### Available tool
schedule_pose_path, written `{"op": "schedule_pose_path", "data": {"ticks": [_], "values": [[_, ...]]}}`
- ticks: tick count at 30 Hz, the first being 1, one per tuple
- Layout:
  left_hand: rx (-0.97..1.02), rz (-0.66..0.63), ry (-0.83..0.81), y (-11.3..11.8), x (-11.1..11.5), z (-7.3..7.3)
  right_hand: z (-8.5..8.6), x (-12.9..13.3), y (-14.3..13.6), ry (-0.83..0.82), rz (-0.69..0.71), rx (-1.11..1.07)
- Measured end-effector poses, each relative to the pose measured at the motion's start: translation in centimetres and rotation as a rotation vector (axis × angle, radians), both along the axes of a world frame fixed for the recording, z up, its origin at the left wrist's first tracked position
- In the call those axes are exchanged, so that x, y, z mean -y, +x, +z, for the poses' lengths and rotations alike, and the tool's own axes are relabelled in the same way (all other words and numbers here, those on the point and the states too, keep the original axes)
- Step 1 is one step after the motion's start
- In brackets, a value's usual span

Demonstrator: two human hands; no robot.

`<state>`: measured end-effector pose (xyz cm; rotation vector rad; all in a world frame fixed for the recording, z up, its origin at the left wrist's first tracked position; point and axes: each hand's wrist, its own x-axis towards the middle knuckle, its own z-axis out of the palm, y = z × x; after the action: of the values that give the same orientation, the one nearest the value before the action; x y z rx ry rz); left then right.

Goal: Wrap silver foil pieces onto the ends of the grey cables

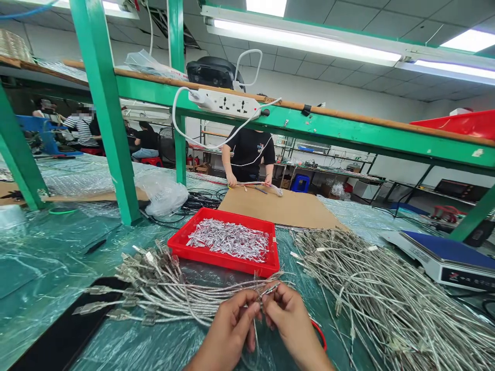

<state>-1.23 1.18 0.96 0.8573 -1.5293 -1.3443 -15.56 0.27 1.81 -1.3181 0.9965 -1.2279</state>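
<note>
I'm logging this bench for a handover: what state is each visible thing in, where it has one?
Left hand: fingers pinched on the cable end
Right hand: fingers pinched too
Cable end: held between both hands
Red tray: upright, holding many small silvery pieces
Cables at left: loosely bunched
Cables at right: heaped
Scale: upright; on or off, cannot tell
Power strip: plugged into at left
Fluorescent lights: lit
Plastic bag: crumpled

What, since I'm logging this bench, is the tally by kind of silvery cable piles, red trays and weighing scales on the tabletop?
Silvery cable piles: 2 (left pile, right pile)
Red tray: 1
Weighing scale: 1
Total: 4
</note>
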Motion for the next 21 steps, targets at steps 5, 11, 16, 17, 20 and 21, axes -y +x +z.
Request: {"op": "schedule_pose_path", "data": {"ticks": [5,11,16,17,20,21], "values": [[0.003,-0.025,0.024,0.1,0.1,0.0,0.5,0.0,-0.3,-0.060,-0.009,-0.061],[-0.020,-0.100,0.044,0.3,0.5,0.3,-0.2,0.4,-0.8,-0.052,0.003,-0.064],[0.002,-0.137,0.079,0.8,0.5,1.3,-0.1,0.6,-1.5,-0.023,0.073,-0.032],[0.010,-0.134,0.082,0.9,0.5,1.4,-0.1,0.7,-1.7,-0.023,0.079,-0.024],[0.031,-0.051,0.057,0.9,0.4,1.3,0.0,0.7,-1.9,-0.003,0.036,0.000],[0.043,-0.009,0.037,0.9,0.4,1.2,0.1,0.6,-1.9,0.007,0.020,0.005]]}}
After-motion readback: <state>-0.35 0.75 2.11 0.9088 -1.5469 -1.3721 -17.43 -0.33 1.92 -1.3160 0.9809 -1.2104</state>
